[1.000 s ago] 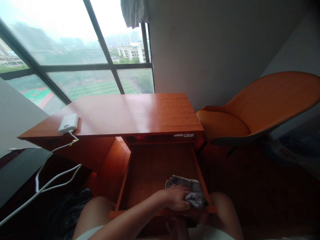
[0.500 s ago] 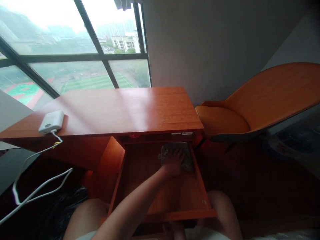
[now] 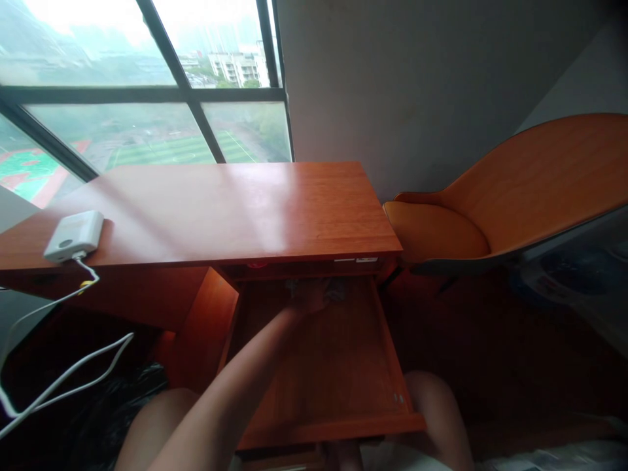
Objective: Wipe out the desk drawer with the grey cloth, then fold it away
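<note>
My left hand (image 3: 307, 297) reaches deep into the open wooden drawer (image 3: 338, 428), up against its back under the desk top (image 3: 235, 209). It is blurred and presses on a grey cloth (image 3: 339, 290), which shows only partly in the shadow there. My forearm runs from the lower left across the drawer's floor. A small patch of skin below the drawer's front edge (image 3: 341, 458) may be my right hand; its fingers are hidden. My knees sit on either side of the drawer.
A white charger box (image 3: 73, 234) lies on the desk's left end, its white cable (image 3: 73, 376) hanging to the floor. An orange chair (image 3: 490, 209) stands to the right of the desk. A large window is behind the desk.
My left hand slid the grey cloth from the drawer's front right corner up to its back, then leftward along the back edge. The view tilted slightly downward.
</note>
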`<move>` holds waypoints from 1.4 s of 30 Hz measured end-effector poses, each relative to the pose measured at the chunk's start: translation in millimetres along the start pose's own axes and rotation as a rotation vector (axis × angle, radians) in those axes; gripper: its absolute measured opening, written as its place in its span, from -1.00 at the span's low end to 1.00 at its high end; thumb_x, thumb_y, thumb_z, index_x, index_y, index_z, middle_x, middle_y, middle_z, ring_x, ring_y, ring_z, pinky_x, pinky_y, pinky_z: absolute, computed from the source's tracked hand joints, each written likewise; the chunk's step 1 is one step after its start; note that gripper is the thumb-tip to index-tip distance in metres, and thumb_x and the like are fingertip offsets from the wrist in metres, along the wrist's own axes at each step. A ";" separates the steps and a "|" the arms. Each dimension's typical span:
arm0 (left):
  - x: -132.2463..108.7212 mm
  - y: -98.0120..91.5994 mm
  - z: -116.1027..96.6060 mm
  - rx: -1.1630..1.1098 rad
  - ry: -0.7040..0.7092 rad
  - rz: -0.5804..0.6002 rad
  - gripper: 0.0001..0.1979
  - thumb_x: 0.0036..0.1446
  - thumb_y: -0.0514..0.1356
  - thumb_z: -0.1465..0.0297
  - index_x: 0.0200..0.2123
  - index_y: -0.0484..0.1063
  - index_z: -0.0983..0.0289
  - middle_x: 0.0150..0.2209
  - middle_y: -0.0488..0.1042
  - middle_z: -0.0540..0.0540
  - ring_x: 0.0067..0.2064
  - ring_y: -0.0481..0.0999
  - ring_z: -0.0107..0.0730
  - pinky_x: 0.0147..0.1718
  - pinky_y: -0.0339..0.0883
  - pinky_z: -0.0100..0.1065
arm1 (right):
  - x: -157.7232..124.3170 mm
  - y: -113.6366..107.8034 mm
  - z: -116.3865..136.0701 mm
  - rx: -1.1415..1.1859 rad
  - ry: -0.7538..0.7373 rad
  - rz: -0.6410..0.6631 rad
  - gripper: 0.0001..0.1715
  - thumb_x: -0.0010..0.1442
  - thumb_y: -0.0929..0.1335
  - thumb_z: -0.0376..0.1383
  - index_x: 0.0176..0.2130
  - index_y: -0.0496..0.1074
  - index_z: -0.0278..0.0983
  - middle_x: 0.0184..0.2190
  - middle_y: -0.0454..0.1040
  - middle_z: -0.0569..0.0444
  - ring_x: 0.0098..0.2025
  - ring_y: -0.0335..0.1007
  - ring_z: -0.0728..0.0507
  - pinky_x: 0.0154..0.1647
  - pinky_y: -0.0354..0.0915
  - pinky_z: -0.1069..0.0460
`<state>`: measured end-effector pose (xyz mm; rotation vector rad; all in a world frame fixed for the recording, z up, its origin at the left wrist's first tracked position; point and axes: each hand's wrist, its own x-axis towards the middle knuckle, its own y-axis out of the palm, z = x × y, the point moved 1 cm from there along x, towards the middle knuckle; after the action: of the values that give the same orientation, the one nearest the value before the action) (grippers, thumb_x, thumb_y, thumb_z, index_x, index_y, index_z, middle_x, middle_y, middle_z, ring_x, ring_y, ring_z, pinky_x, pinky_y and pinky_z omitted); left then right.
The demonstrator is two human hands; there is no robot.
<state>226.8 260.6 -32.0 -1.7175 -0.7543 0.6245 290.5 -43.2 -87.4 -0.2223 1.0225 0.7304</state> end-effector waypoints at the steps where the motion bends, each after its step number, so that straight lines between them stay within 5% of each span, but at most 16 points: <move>1: -6.4 -1.8 2.5 0.027 -0.020 -0.017 -0.28 0.08 0.12 0.27 0.30 0.00 0.23 0.22 0.22 0.22 0.19 0.18 0.23 0.15 0.02 0.10 | -0.3 0.4 -1.7 -0.003 0.005 0.007 -0.70 0.19 0.34 -0.17 -0.06 0.38 -0.15 -0.05 0.42 0.03 -0.07 0.39 -0.11 -0.16 0.40 -0.05; 5: -32.5 -9.2 -4.8 0.126 -0.039 -0.009 -0.28 0.00 0.18 0.26 0.25 0.12 0.23 0.25 0.17 0.25 0.21 0.13 0.22 0.17 -0.05 0.14 | 0.1 1.0 -4.9 -0.010 0.020 0.036 -0.70 0.19 0.33 -0.17 -0.06 0.38 -0.15 -0.05 0.42 0.02 -0.08 0.39 -0.11 -0.16 0.41 -0.06; 9: -64.6 -19.7 -35.7 0.120 0.026 0.112 -0.41 0.00 0.17 0.26 0.14 0.28 0.23 0.13 0.28 0.30 0.09 0.29 0.16 0.01 0.21 0.05 | 2.5 0.1 -8.7 0.000 0.032 0.062 -0.70 0.18 0.35 -0.18 -0.07 0.38 -0.15 -0.06 0.43 0.03 -0.07 0.39 -0.13 -0.17 0.41 -0.06; 14: -110.7 -35.6 -73.2 -0.095 0.144 0.367 -0.66 0.01 0.13 0.23 -0.14 0.49 0.19 -0.13 0.47 0.16 -0.17 0.50 -0.09 -0.20 0.38 -0.21 | 13.9 -1.5 -18.0 0.038 0.062 0.073 -0.71 0.20 0.32 -0.14 -0.08 0.38 -0.17 -0.09 0.44 0.02 -0.12 0.40 -0.10 -0.19 0.40 -0.05; 19: -146.0 -43.8 -87.3 -0.319 0.077 0.646 -0.74 0.01 0.11 0.27 -0.25 0.50 0.18 -0.28 0.57 0.05 -0.29 0.55 -0.19 -0.35 0.39 -0.33 | 27.0 0.2 -26.4 0.080 0.090 0.082 -0.74 0.04 0.42 -0.13 -0.29 0.40 -0.22 -0.44 0.47 0.14 -0.40 0.40 -0.05 -0.37 0.38 -0.03; 24: -167.4 -54.4 -79.1 -0.423 0.186 0.534 -0.57 -0.03 0.15 0.42 -0.02 0.44 0.14 0.00 0.50 0.04 -0.03 0.51 -0.17 -0.07 0.36 -0.31 | 30.0 0.9 -27.3 0.116 0.124 0.102 -0.60 -0.40 0.53 -0.31 -0.53 0.30 -0.17 -0.61 0.45 0.23 -0.51 0.38 -0.07 -0.47 0.33 -0.01; 30: -170.6 -57.0 -32.6 -0.299 0.078 0.327 -0.39 0.02 0.09 0.53 0.17 0.25 0.06 0.19 0.35 0.00 0.15 0.37 -0.17 0.11 0.22 -0.24 | 32.2 -4.8 -30.3 0.188 0.181 0.108 -0.62 -0.45 0.46 -0.35 -0.53 0.30 -0.13 -0.62 0.47 0.25 -0.48 0.42 -0.10 -0.42 0.36 -0.03; 37: -126.6 -41.0 41.1 0.072 -0.221 0.118 -0.37 0.12 0.04 0.54 0.28 0.11 0.13 0.26 0.21 0.20 0.09 0.40 0.06 0.03 0.28 -0.01 | 43.7 -7.9 -38.0 0.098 0.098 0.067 -0.63 -0.43 0.46 -0.32 -0.52 0.32 -0.08 -0.56 0.47 0.19 -0.40 0.45 -0.21 -0.46 0.35 -0.10; 42: -81.2 -40.7 66.5 0.123 -0.317 -0.073 -0.48 0.23 -0.05 0.51 0.25 0.16 0.14 0.18 0.33 0.22 0.11 0.35 0.07 0.09 0.16 0.07 | 46.0 -9.0 -37.5 0.088 0.079 0.063 -0.59 -0.46 0.47 -0.29 -0.49 0.34 -0.04 -0.58 0.45 0.22 -0.43 0.44 -0.21 -0.49 0.35 -0.10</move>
<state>117.7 249.1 -7.1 -1.4891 -0.9746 0.8862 284.6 -47.7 -146.9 -0.1447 1.1382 0.7364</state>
